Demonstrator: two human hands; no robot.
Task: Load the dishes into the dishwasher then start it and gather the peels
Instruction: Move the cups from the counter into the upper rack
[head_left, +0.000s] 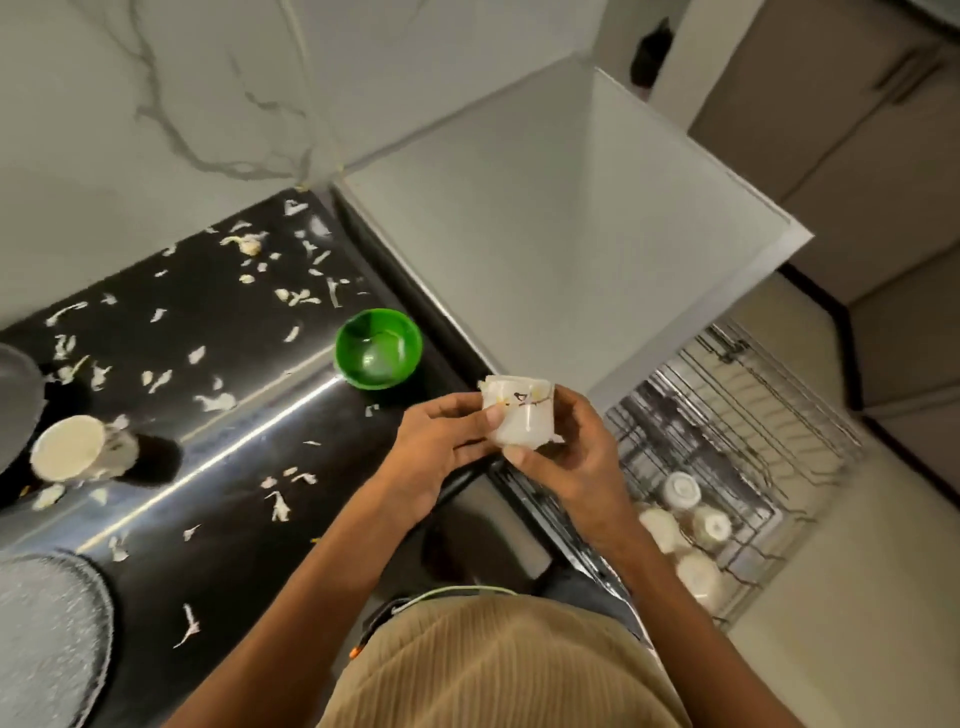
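Both hands hold a small white cup (519, 415) with a dark drawing on its side, above the counter's right edge. My left hand (441, 447) grips it from the left, my right hand (566, 457) from the right and below. Lower right, the dishwasher's wire rack (737, 415) is pulled out with several white cups (680, 488) upside down at its near end. A green bowl (378, 347) sits on the black counter (218, 467). A white mug (72, 454) lies on its side at the left. Pale peels (215, 400) are scattered over the counter.
A grey speckled plate (47, 634) lies at the lower left corner, and a grey round object (15, 395) sits at the left edge. A tall white appliance (545, 208) stands beside the counter, above the rack. Beige cabinets (857, 156) line the far right.
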